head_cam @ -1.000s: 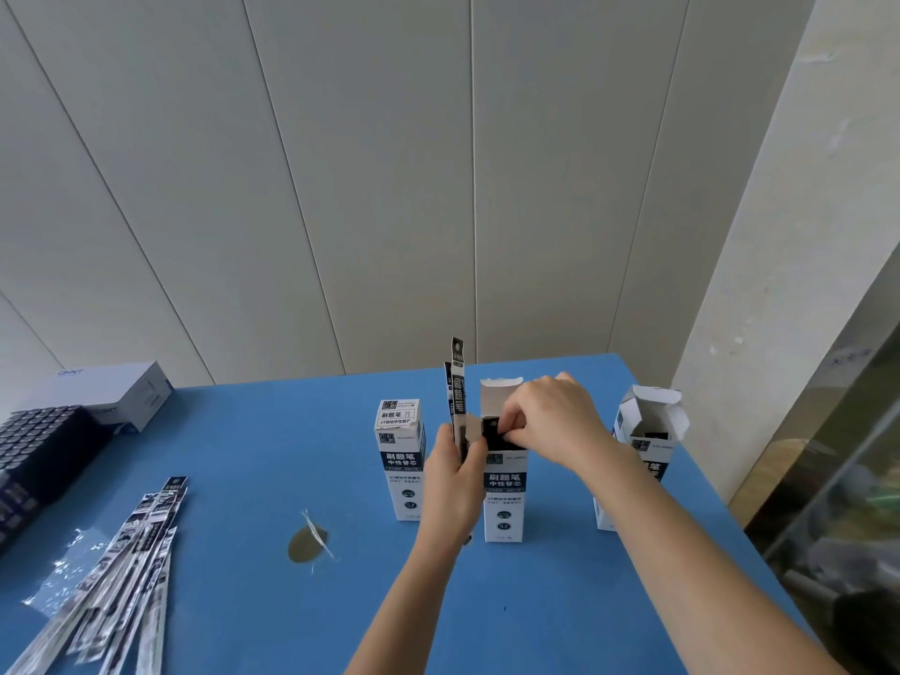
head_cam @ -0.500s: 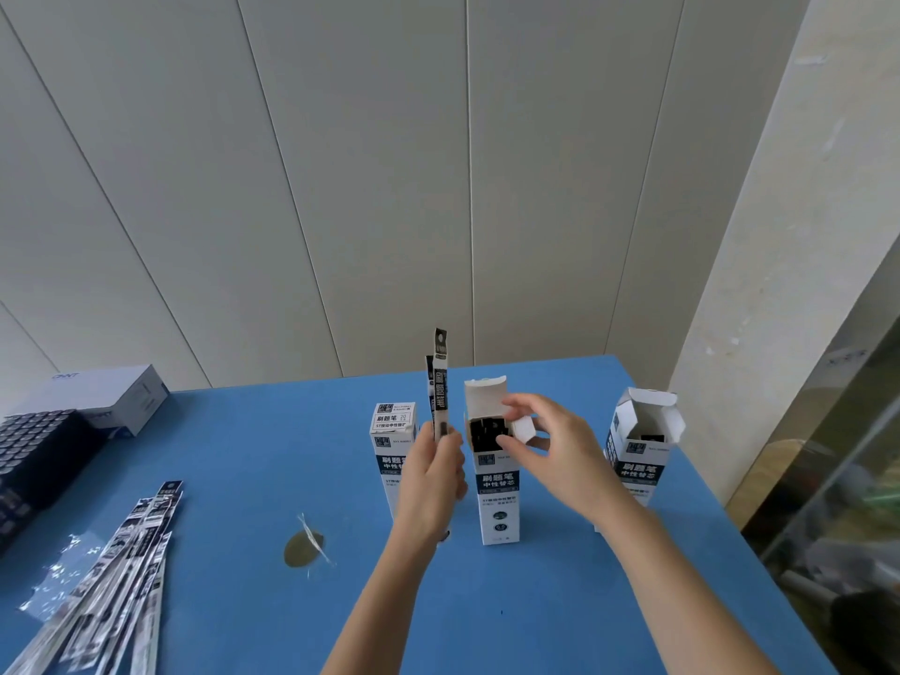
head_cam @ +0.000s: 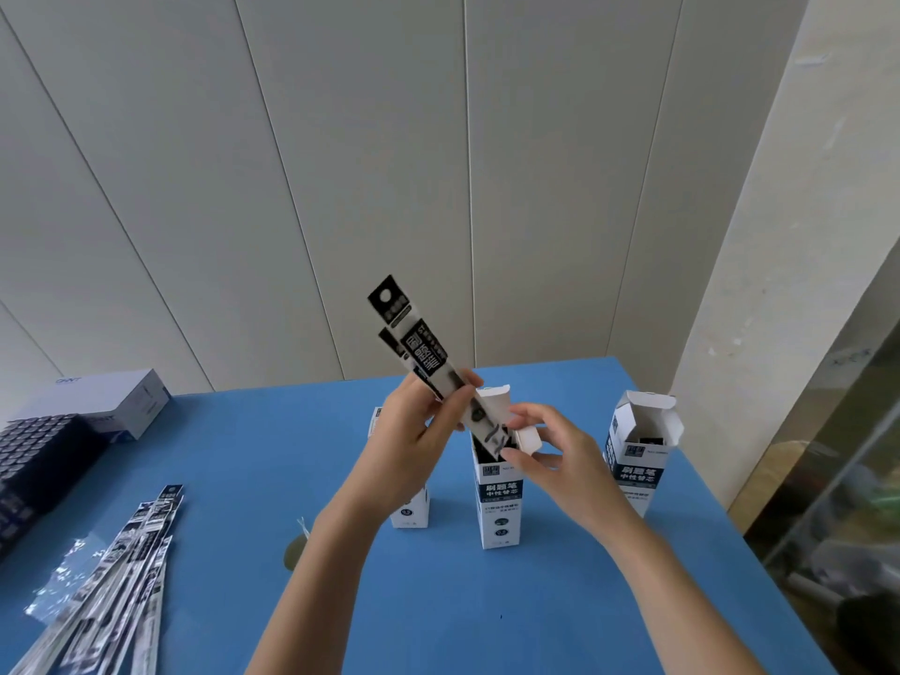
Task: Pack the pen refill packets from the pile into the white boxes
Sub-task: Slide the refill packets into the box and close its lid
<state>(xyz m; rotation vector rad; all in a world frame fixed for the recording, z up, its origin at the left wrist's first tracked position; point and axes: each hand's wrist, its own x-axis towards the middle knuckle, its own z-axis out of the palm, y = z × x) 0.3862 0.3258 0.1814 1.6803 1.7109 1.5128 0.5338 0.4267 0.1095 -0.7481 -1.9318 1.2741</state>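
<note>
My left hand grips a couple of long black-and-white pen refill packets, tilted with their lower ends entering the open top of the middle white box. My right hand pinches that box's side flap and holds it aside. Another white box stands behind my left wrist, mostly hidden. A third white box stands open at the right. The pile of refill packets lies at the lower left of the blue table.
A black keyboard-like block and a grey-white carton sit at the far left. Crumpled clear wrap lies by the pile. A small brownish scrap lies mid-table. The table's right edge runs beside a wall and glass.
My left hand has tilted the packets from upright toward the right and lowered their ends into the middle box. My right hand went from pressing the box top to holding its flap open.
</note>
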